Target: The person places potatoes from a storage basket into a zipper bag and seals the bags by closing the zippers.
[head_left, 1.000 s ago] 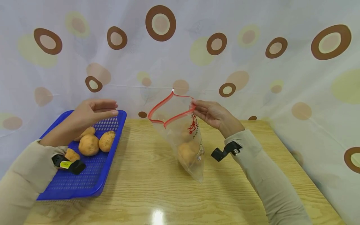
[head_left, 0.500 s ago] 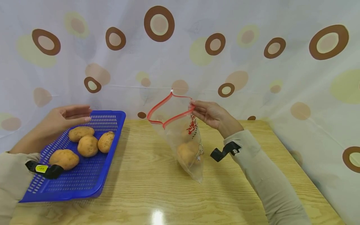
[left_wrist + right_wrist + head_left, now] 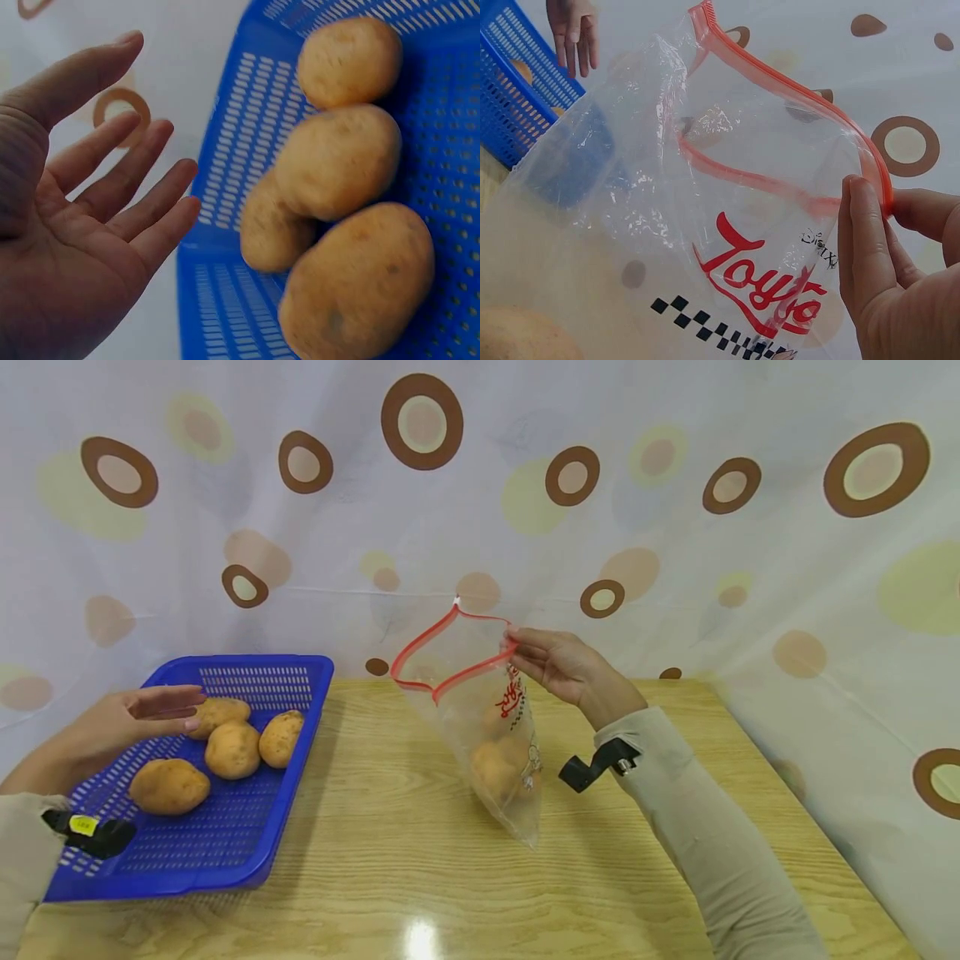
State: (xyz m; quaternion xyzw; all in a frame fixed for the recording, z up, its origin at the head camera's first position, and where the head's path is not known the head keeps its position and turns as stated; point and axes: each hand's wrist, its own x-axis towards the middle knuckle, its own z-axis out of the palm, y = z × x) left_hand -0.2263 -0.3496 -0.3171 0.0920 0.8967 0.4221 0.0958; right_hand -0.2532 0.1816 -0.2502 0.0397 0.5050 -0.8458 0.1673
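My right hand [image 3: 562, 667] pinches the red-edged mouth of a clear zip bag [image 3: 480, 727] between thumb and fingers. The bag's mouth gapes wide, and potatoes [image 3: 498, 768] rest low inside it. Red lettering and a checkered strip mark its side in the right wrist view. Over the left part of a blue plastic basket [image 3: 281, 827], my left hand [image 3: 123, 727] hovers with fingers extended and nothing in its grasp. Several potatoes lie in that basket, the nearest one [image 3: 169, 787] apart from the others. In the left wrist view a large potato [image 3: 360, 285] lies beyond the fingertips.
A wooden table [image 3: 390, 877] carries the basket at left and the bag near the middle. Behind it hangs a pale curtain [image 3: 480, 527] printed with brown rings, which continues along the right side. Dark wrist cameras are strapped over both sleeves.
My left hand has moved left and down over the basket, uncovering more of the potatoes there. The right hand and the bag have stayed nearly in place.
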